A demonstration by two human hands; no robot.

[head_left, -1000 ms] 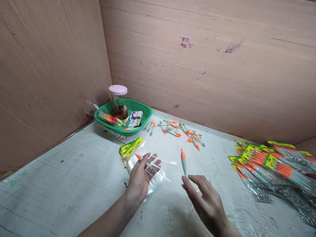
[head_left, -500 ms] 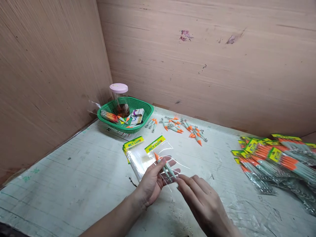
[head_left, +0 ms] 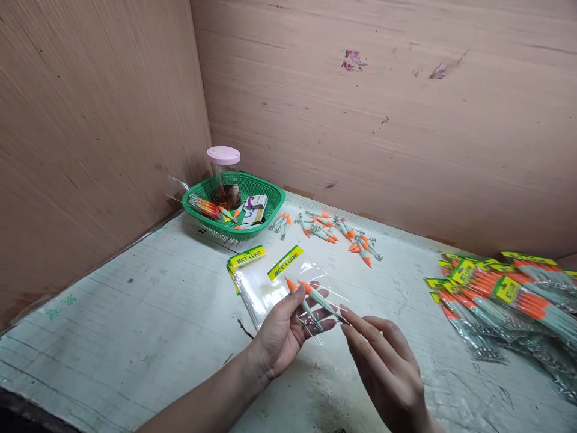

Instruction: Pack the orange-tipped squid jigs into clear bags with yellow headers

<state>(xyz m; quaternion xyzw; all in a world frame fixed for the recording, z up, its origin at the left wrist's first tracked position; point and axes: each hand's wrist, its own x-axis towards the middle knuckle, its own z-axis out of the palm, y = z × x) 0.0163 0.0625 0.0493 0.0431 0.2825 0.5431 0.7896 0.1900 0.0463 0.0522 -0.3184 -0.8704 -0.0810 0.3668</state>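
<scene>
Right hand (head_left: 387, 373) at lower centre-right of frame, fingers (head_left: 356, 322) pinched on tail of orange-tipped lure (head_left: 321, 300). Left hand (head_left: 282, 334) at lower centre, fingers pressed on clear bag (head_left: 288, 288), holding it with second lure (head_left: 301, 300) already inside. Lure judged light, stiff, slick painted body, slim spindle shape; hook end looked sharp, so best gripped mid-body or by the tail. Bag thin, floppy, slippery film, yellow header card; best held at the mouth edge. Stack of empty bags (head_left: 247, 264) just left of it on pale scuffed bench (head_left: 135, 313). Packed bags (head_left: 505, 300) piled at right edge. Further up: loose lures (head_left: 336, 231) at centre, green mesh basket (head_left: 265, 225) with pink-lidded jar (head_left: 224, 174) upper left, against plywood walls.
</scene>
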